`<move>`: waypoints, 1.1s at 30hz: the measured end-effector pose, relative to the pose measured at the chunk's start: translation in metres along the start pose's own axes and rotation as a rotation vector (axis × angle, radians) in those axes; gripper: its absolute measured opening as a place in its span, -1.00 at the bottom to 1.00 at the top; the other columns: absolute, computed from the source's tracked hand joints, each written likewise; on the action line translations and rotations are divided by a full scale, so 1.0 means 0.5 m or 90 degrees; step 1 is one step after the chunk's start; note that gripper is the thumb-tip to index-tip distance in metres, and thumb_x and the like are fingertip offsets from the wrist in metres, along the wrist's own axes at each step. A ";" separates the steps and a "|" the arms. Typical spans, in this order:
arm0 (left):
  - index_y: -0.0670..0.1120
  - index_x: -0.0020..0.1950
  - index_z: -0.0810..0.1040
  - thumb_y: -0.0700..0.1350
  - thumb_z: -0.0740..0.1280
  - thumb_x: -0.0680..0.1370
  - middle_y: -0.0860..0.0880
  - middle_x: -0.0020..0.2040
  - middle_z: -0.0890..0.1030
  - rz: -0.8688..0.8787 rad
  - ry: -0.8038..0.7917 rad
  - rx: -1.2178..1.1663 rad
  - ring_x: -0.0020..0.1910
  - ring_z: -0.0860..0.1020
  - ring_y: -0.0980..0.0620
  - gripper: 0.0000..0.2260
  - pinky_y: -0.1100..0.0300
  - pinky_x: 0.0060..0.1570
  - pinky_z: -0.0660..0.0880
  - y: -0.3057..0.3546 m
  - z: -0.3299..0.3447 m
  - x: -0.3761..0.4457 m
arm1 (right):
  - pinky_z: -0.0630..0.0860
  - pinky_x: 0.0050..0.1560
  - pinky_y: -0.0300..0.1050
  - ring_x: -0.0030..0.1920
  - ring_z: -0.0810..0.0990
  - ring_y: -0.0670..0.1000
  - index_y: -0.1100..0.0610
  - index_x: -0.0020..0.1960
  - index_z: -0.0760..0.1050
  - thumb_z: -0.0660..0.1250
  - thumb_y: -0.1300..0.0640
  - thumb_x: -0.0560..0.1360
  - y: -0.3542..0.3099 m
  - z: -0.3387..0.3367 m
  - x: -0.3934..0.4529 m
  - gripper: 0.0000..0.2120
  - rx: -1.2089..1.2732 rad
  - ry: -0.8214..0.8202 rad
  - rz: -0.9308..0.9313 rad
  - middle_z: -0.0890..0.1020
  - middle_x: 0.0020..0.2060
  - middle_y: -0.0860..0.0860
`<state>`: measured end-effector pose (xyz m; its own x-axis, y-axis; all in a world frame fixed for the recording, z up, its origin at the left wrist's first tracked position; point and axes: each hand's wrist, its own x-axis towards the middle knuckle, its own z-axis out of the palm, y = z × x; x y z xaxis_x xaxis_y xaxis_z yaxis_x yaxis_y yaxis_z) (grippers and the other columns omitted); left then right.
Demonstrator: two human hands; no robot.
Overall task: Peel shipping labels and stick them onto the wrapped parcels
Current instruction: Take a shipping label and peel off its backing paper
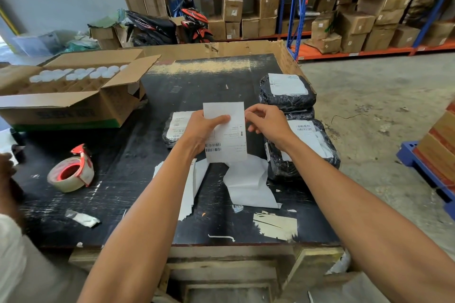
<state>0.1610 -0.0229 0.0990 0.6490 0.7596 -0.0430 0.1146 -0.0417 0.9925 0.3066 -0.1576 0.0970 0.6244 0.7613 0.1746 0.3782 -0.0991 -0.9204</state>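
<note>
Scuffed black table (118,204), crinkly black-wrapped parcels (286,96) stacked at right, and above them a flat white shipping label (225,130) held upright, left hand (199,130) gripping its edge, right hand (267,119) pinching the opposite edge.

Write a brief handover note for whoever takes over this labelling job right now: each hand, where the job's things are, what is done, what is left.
Left hand grips the shipping label above the table; right hand pinches its right edge, seemingly to peel it.
Black wrapped parcels: far stack, near right parcel and left parcel, partly hidden behind the hand, all already show labels.
White sheets lie under the hands.
Left: peel this label and stick it on; no unlabelled parcel is visible.
</note>
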 end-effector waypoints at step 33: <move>-0.07 0.13 0.61 -0.03 0.52 0.49 -0.02 0.04 0.71 0.011 -0.006 0.076 0.00 0.68 -0.10 -0.73 -0.06 0.07 0.59 0.004 -0.001 0.007 | 0.53 -0.25 -0.23 -0.34 0.59 -0.17 0.08 -0.03 0.64 0.35 0.10 0.61 0.005 0.001 0.009 -0.88 0.004 -0.024 -0.013 0.71 -0.22 -0.05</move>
<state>0.1630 -0.0199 0.1009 0.6590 0.7516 -0.0278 0.1915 -0.1319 0.9726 0.3101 -0.1543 0.0951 0.5905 0.7866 0.1805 0.3867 -0.0795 -0.9188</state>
